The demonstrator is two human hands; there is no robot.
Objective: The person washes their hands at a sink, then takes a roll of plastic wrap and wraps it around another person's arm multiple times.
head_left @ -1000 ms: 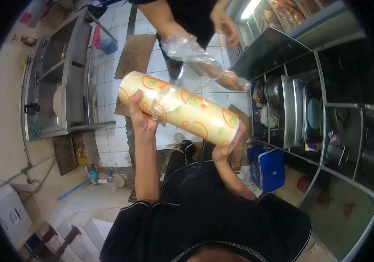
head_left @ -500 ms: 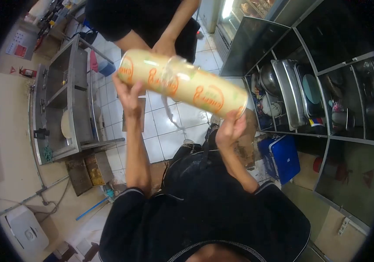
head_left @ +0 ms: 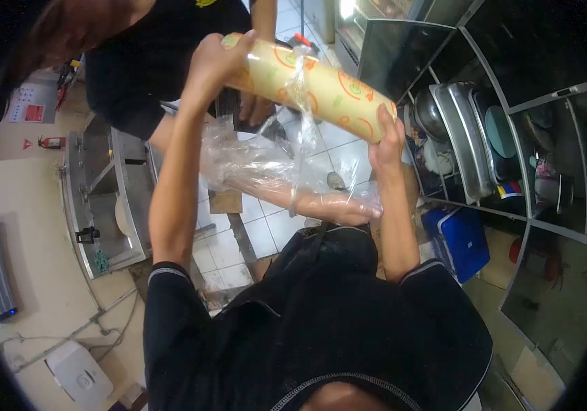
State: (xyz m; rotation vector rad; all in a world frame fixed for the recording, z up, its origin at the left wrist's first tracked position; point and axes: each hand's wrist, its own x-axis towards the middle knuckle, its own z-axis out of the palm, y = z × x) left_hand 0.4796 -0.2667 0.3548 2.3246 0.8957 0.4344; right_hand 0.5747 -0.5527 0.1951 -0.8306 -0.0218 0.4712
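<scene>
A large roll of cling film [head_left: 334, 85], pale yellow with orange and green print, is held up in front of me at a slant. My left hand [head_left: 217, 60] is closed around its far left end. Gripping the lower right end is my right hand [head_left: 386, 140]. Bunched clear film [head_left: 300, 137] runs round the roll's middle and hangs down from it. Below the roll, another person's forearm [head_left: 286, 195] stretches to the right, with clear film over it. That person's hand [head_left: 352, 209] is close to my right forearm.
The other person, in a black shirt [head_left: 163, 55], leans in from the upper left. On the right stands a cabinet holding metal trays [head_left: 454, 137], above a blue case [head_left: 454, 240]. A metal rack [head_left: 126, 198] is at left, over white floor tiles [head_left: 259, 236].
The roll has moved up and away from me and turned about its axis. Film now stretches below it. The other person has leaned closer and put an arm under the film.
</scene>
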